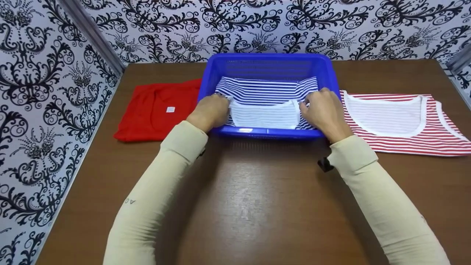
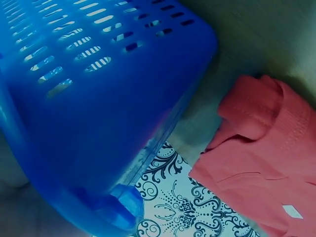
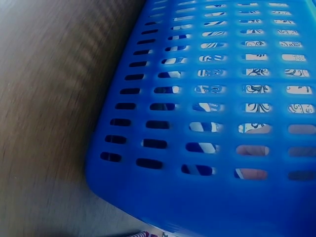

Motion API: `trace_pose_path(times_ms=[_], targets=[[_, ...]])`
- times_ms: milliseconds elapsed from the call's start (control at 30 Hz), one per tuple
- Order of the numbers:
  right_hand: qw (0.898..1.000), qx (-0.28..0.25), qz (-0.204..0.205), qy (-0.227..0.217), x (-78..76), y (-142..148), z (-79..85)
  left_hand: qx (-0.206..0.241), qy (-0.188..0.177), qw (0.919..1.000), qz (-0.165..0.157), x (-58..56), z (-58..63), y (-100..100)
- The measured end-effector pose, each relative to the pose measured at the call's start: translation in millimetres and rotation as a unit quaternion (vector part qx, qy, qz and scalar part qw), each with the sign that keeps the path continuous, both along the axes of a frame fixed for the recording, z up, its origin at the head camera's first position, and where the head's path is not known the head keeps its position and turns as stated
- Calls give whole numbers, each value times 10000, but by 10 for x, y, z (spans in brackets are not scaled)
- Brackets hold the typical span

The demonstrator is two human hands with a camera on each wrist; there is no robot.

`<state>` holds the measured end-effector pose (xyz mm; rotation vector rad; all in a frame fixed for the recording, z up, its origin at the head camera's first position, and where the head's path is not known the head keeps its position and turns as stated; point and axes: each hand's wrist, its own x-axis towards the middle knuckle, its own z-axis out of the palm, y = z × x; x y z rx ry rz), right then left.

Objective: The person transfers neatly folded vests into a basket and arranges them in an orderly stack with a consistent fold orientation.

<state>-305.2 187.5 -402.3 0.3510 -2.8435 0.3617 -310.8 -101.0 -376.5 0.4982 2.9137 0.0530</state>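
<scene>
A blue-and-white striped shirt [image 1: 268, 92] with a white-trimmed neckline lies in a blue plastic basket [image 1: 270, 132]. At the basket's left side, my left hand [image 1: 211, 110] reaches over the rim and grips the shirt near one end of the neckline. My right hand [image 1: 323, 112] pinches the shirt at the neckline's other end, beside the right rim. Fingertips of both hands are partly hidden by cloth. In the right wrist view, bits of fingers [image 3: 252, 150] show through the slots of the basket [image 3: 197, 197]. The left wrist view has the basket's slotted wall [image 2: 113, 108] but not the hand.
To the left of the basket lies a folded red shirt [image 1: 162, 110] with a white label. A red-and-white striped top [image 1: 404, 143] lies flat to the right, against the basket's side. All stand on a brown wooden table [image 1: 257, 206] backed by patterned walls [image 1: 257, 29].
</scene>
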Motion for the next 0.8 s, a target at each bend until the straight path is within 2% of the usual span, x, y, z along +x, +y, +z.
trace_pose_path(times_ms=[200, 367, 600, 800], targets=[[9996, -267, 54, 65, -2, -5, 14, 376, 172, 9991, 39, 9, -13, -35], [9952, -969, 99, 97, 6, 32, 38, 909, 516, 9945, -89, 56, -6, -60], [9783, -1949, 178, 682, 40, 83, 77, 1448, 1138, 9819, -438, 212, 52, -16], [9671, -2406, 147, 812, 135, 115, 169, 1888, 1579, 9678, -521, 392, 105, 25]])
